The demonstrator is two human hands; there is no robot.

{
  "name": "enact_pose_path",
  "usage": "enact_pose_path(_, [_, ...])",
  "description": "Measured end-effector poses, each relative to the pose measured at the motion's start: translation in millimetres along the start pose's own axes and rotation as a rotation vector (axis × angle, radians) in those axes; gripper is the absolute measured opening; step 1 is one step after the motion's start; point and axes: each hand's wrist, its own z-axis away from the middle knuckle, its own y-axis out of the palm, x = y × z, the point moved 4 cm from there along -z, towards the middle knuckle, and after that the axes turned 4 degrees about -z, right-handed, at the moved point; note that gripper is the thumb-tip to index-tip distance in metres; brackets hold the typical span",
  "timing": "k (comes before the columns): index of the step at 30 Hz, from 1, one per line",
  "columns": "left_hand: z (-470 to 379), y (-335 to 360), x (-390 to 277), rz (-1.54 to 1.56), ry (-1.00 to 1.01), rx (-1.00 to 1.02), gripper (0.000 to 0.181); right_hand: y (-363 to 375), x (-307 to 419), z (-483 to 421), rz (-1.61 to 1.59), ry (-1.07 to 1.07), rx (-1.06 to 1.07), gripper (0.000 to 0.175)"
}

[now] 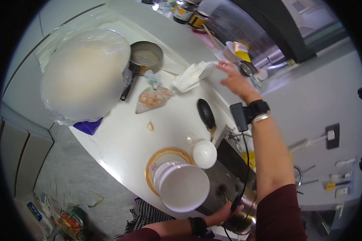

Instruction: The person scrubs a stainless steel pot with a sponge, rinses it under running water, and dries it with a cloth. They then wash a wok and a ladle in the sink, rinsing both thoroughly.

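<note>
My right hand (pixel 233 78) is raised at the back of the counter, fingertips at the edge of a white paper or cloth sheet (pixel 190 79); whether it grips the sheet is unclear. My left hand (pixel 224 214) is at the lower edge of the sink, on the rim of a shiny metal pot (pixel 244 215), its fingers partly hidden by a black cable. Stacked white bowls (pixel 184 188) stand on an orange-rimmed plate (pixel 150 174), beside a small white bowl (pixel 205 154). A black ladle or spoon (pixel 205 113) and a knotted plastic bag of food (pixel 154 98) lie on the counter.
A large plastic-covered round object (pixel 84 75) fills the upper left, next to a saucepan (pixel 146 57). A garlic clove (pixel 150 126) lies mid-counter. The metal sink (pixel 211 177) and faucet (pixel 233 137) are at the right. Jars (pixel 183 12) stand on the window ledge.
</note>
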Motion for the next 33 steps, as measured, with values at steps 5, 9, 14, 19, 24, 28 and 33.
enact_pose_path(5, [1, 36, -10, -0.004, -0.063, -0.088, 0.049, -139, 63, 121, -0.257, 0.075, -0.171, 0.053])
enact_pose_path(9, [-3, 70, -2, -0.013, 0.023, -0.227, 0.055, -222, 113, 263, -0.221, 0.111, -0.307, 0.054])
enact_pose_path(14, [-5, 110, 7, -0.074, 0.141, -0.114, 0.056, -269, 165, 479, -0.125, 0.039, -0.5, 0.056])
enact_pose_path(19, [4, 150, 34, -0.025, -0.026, -0.218, 0.055, -229, 179, 693, -0.215, 0.327, -0.506, 0.057])
enact_pose_path(24, [6, 182, 61, 0.034, 0.038, -0.219, 0.054, -159, 131, 825, -0.226, 0.548, -0.392, 0.026])
enact_pose_path(28, [13, 208, 75, -0.147, 0.111, -0.182, 0.055, -99, 101, 813, 0.069, 0.409, -0.622, 0.028])
enact_pose_path(33, [24, 235, 71, -0.341, 0.194, -0.11, 0.04, -24, 82, 738, 0.323, 0.201, -0.577, 0.032])
